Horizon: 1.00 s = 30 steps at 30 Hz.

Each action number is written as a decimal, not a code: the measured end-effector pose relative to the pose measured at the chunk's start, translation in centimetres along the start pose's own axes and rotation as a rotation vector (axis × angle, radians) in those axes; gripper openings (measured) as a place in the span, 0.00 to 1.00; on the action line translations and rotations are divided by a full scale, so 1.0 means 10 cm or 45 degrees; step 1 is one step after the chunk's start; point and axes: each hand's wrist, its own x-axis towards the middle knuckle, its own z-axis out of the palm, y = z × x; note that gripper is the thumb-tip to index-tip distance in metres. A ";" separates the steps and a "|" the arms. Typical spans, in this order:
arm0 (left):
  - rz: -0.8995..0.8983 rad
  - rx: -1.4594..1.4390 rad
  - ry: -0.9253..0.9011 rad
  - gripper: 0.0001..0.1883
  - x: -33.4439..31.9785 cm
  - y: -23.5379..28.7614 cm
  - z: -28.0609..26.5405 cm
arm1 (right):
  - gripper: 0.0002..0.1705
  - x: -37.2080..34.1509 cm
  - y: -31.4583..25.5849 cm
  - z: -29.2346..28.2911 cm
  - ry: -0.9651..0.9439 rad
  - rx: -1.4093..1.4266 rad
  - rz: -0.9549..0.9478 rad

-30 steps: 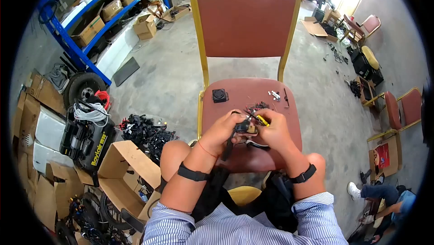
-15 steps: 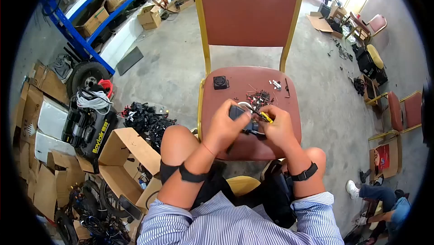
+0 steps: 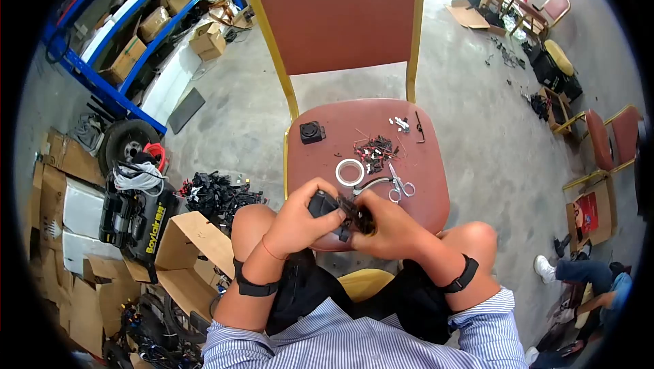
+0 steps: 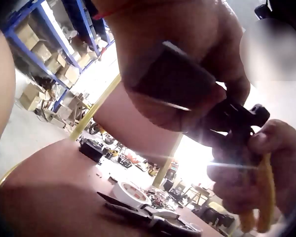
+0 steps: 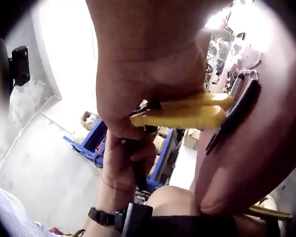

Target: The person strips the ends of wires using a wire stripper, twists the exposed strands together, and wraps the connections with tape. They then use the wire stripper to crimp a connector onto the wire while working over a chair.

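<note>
My left hand [image 3: 300, 216] grips a black boxy plastic part [image 3: 321, 203], its flat face turned outward in the left wrist view. Close against it, my right hand [image 3: 392, 226] holds yellow-handled pliers [image 5: 187, 114], whose two handles stick out below the fist in the left wrist view. The pliers' head meets small dark pieces at the end of the black part, largely hidden by fingers. Both hands are over the front edge of the red chair seat [image 3: 426, 164]. Just beyond them lie scissors [image 3: 402, 188] and a white tape roll [image 3: 350, 173].
A heap of small black and red bits [image 3: 378, 154] lies mid-seat, with white pieces [image 3: 400, 124], a hex key [image 3: 419, 127] and a square black box [image 3: 312, 132] behind. An open carton [image 3: 194, 250] stands at the left knee. Another person's leg [image 3: 575, 271] is at right.
Both hands have come nearer the body, and the scissors and tape roll now show fully. The right hand has turned, hiding the yellow handles from the head view. The head view has shifted.
</note>
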 end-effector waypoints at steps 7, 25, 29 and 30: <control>-0.155 0.110 -0.127 0.14 -0.25 -0.05 0.01 | 0.16 -0.08 0.19 0.05 -0.219 0.214 -0.087; -0.427 -0.187 -0.109 0.20 -1.32 0.18 0.27 | 0.12 -0.69 -0.06 0.48 -0.805 0.999 0.015; -0.446 -0.357 -0.120 0.16 -1.37 0.25 0.28 | 0.12 -0.71 -0.22 0.44 -0.746 0.997 0.121; -0.467 -0.325 -0.118 0.16 -1.38 0.24 0.25 | 0.12 -0.67 -0.24 0.41 -0.789 0.986 0.147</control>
